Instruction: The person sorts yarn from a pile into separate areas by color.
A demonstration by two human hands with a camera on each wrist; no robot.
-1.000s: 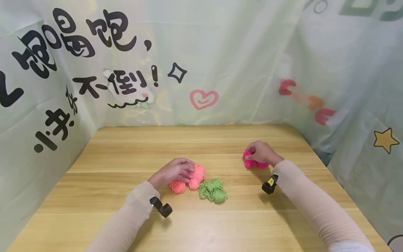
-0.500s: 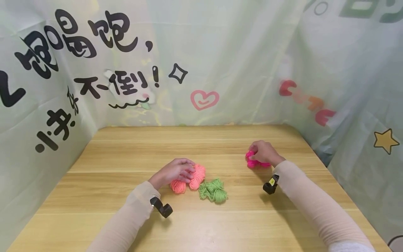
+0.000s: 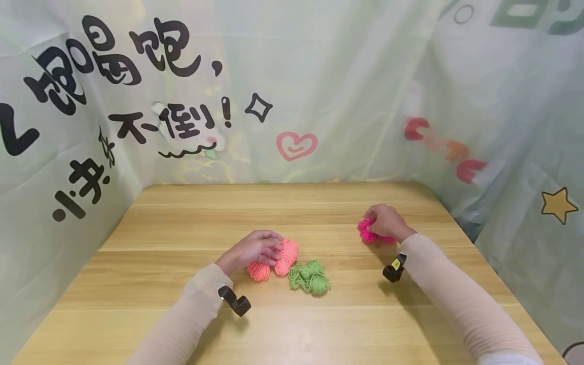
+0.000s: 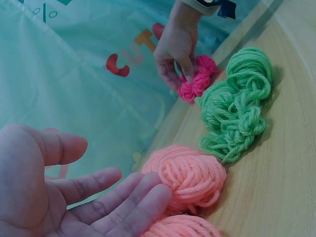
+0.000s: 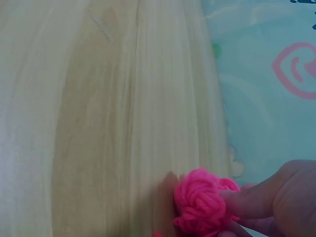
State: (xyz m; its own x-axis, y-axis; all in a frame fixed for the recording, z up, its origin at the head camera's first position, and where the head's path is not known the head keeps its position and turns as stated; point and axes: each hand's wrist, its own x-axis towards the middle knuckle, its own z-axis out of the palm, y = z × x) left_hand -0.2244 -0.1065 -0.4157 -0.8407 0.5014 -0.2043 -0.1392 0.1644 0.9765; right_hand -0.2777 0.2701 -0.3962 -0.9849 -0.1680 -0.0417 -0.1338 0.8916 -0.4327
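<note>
Salmon-pink yarn [image 3: 286, 257] lies in a twisted bundle on the table, left of centre. The fingers of my left hand [image 3: 253, 250] rest against it, spread and nearly straight, with the thumb apart in the left wrist view. Close by on the right sits a loose bundle of green yarn [image 3: 310, 277], which neither hand touches. Farther right and back, my right hand [image 3: 387, 222] pinches a hot-pink yarn bundle [image 5: 201, 200] between thumb and fingers. Part of that bundle is hidden behind the hand, and it is at or close to the tabletop.
The wooden table [image 3: 182, 213] has a rounded back right corner. A printed curtain [image 3: 356, 91] hangs behind it and along both sides. A small black camera is strapped to each wrist, the left camera [image 3: 234, 301] hanging over the table.
My right hand has shifted slightly to the right, and the hot-pink yarn has moved along with it. The left hand, the salmon yarn and the green yarn stay where they were.
</note>
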